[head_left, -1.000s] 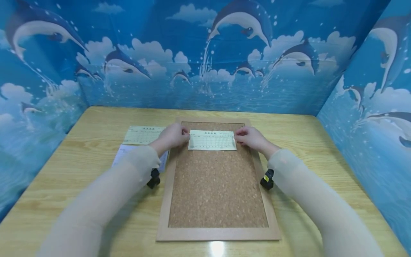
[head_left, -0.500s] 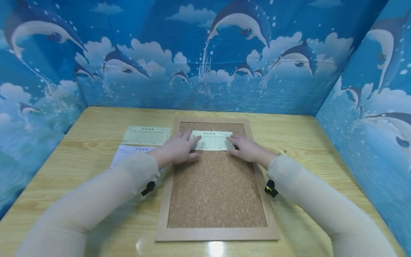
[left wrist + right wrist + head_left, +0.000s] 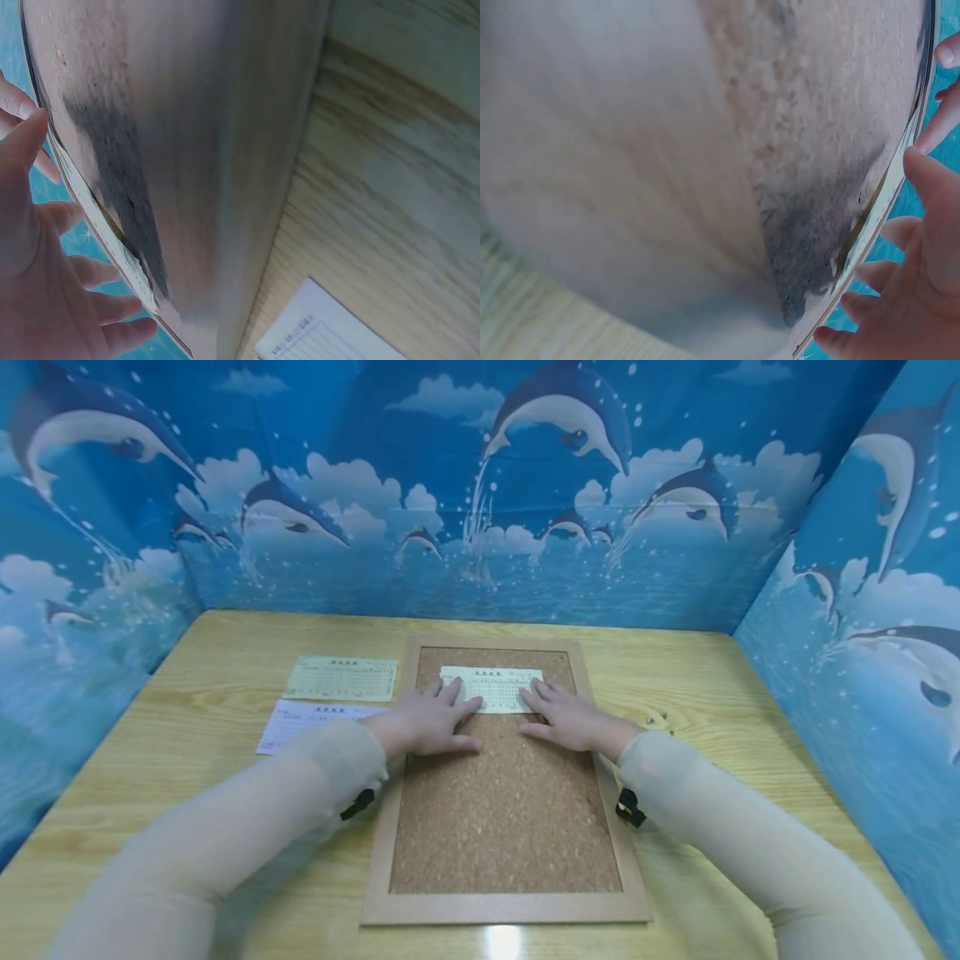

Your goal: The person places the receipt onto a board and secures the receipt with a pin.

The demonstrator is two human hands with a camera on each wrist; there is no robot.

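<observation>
A pale green printed form slip (image 3: 498,692) lies near the top of a wood-framed corkboard (image 3: 506,827). My left hand (image 3: 429,720) spreads its fingers over the slip's left end, thumb toward the middle of the board. From the other side, my right hand (image 3: 567,720) rests its extended fingertips on the slip's right end. In both wrist views the slip's near edge bows up a little from the cork between the hands, with a shadow under it. Neither hand grips anything.
Left of the board, another green slip (image 3: 341,679) and a white-lilac slip (image 3: 300,722) lie on the wooden table (image 3: 697,860). Several tiny brass-coloured pieces (image 3: 660,720) sit beside my right wrist. Dolphin-printed blue sheets (image 3: 480,568) wall the back and sides.
Both hands have gone from holding the slip's side edges to spreading their fingers on its top, moving inward and slightly toward me. The small brass-coloured pieces have come into view.
</observation>
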